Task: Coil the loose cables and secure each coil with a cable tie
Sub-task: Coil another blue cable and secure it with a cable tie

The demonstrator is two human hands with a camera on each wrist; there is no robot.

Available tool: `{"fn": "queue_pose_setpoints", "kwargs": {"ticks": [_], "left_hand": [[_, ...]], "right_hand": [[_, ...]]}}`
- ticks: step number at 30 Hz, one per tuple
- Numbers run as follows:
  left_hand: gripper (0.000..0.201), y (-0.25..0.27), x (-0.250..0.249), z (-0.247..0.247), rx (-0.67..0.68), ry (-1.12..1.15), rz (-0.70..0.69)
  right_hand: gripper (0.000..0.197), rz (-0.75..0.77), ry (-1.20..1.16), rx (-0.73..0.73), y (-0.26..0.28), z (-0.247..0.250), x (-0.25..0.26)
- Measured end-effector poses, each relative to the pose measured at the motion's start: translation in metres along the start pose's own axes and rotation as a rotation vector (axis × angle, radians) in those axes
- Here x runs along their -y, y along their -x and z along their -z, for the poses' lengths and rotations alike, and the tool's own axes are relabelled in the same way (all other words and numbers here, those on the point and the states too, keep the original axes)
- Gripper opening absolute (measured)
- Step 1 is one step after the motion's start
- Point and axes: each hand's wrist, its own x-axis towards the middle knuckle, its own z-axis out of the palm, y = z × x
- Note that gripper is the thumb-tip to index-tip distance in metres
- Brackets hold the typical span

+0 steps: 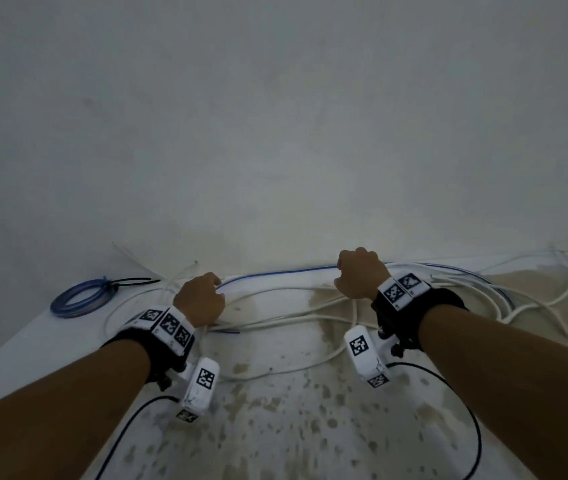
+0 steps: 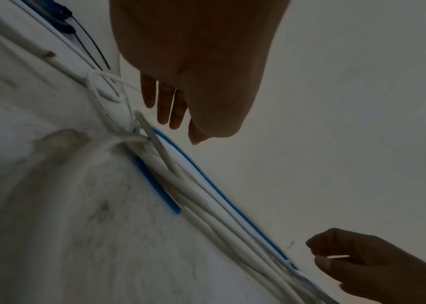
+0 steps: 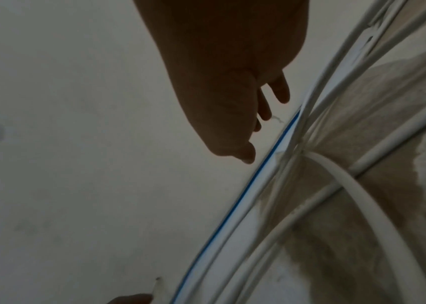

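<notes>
Loose white cables [image 1: 275, 320] sprawl over a stained white table [image 1: 275, 438], piled thickest at the right [image 1: 504, 289]. A loose blue cable [image 1: 275, 273] runs along the wall between my hands. My left hand [image 1: 206, 289] hovers over its left end, fingers loosely curled. In the left wrist view the left hand [image 2: 193, 115] holds nothing above the blue cable [image 2: 219, 191]. My right hand [image 1: 358, 275] is curled by the cable's right part. Seen from the left wrist, the right hand [image 2: 362, 267] pinches a thin pale strip [image 2: 336, 256]; what it is I cannot tell.
A blue coil [image 1: 78, 299] bound with a black cable tie [image 1: 133, 281] lies at the back left. Thin white ties [image 1: 137, 259] lean by the wall [image 1: 275, 133] behind the table. A short blue cable end [image 1: 229, 330] lies under my left wrist. Black camera leads [image 1: 473, 427] loop nearby.
</notes>
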Motion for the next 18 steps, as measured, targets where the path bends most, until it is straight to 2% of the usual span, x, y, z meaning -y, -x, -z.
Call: {"fn": "queue_pose_setpoints", "kwargs": {"ticks": [2,7,10,13,18], "left_hand": [[0.042,-0.019,0.007,-0.001,0.032,-0.080,0.003],[0.041,-0.056,0.021,-0.009,0.059,-0.188,0.038],[0.030,-0.067,0.026,-0.016,0.039,-0.223,0.046],[0.018,-0.072,0.027,-0.021,0.024,-0.220,0.025],[0.021,-0.069,0.027,-0.017,0.027,-0.157,-0.005]], "right_hand": [[0.032,-0.016,0.067,-0.019,-0.018,-0.012,-0.012],[0.027,0.065,0.177,-0.086,-0.051,-0.039,-0.032],[0.028,0.077,0.228,-0.083,-0.063,-0.046,-0.033],[0.023,0.086,0.303,-0.080,-0.071,-0.047,-0.035],[0.025,0.089,0.346,-0.052,-0.075,-0.045,-0.034]]}}
